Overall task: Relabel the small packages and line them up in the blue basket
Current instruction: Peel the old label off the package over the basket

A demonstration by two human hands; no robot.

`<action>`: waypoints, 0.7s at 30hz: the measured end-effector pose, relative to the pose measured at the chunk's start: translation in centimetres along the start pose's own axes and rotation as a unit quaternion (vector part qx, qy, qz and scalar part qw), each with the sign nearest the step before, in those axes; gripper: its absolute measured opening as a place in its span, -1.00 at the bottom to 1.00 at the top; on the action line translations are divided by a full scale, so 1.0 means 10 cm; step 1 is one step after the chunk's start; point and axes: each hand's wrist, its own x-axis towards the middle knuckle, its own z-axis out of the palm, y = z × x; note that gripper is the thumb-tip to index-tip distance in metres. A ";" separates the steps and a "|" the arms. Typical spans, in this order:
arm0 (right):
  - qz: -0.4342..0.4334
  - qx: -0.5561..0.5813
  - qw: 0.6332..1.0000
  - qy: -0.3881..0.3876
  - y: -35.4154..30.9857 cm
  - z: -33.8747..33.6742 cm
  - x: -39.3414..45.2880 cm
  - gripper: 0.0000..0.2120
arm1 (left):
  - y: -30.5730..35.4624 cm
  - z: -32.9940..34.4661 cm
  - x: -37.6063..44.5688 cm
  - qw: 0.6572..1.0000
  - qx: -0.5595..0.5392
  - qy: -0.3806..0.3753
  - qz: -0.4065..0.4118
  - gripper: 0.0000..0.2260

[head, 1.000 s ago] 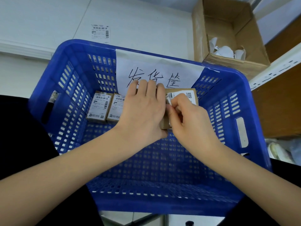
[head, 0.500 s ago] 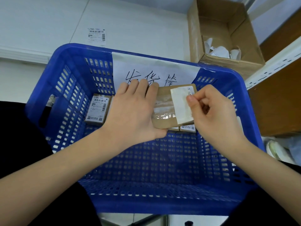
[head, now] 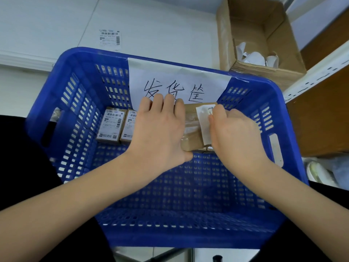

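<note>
A: Where are the hands?

B: Both are inside the blue basket. The left hand lies flat, fingers straight, pressing a small brown package near the far wall. The right hand pinches a white label, half peeled from that package.

A: Other packages?

B: Two labelled packages sit side by side just left of the left hand. A handwritten paper sign hangs on the far wall; a cardboard box stands beyond.

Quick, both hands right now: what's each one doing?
Left hand: fingers straight, pressing flat on the brown package, holding it down.
Right hand: pinching the white label, partly peeled off that package.
</note>
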 end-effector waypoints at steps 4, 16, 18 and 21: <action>-0.023 -0.034 0.998 -0.045 -0.07 0.04 -0.02 -0.76 | 0.01 0.01 -0.01 0.999 0.031 -0.013 -0.012 -0.17; 0.134 0.277 0.950 -0.052 0.11 -0.13 0.06 -0.88 | -0.01 0.02 0.01 1.000 0.005 0.014 -0.016 -0.21; 0.081 0.177 0.980 -0.026 0.13 -0.11 0.07 -0.85 | 0.00 0.00 0.04 0.999 0.002 0.026 -0.023 -0.22; -0.033 -0.029 0.999 -0.002 0.03 -0.05 0.05 -0.74 | 0.04 0.01 0.04 1.000 -0.011 0.021 -0.007 -0.25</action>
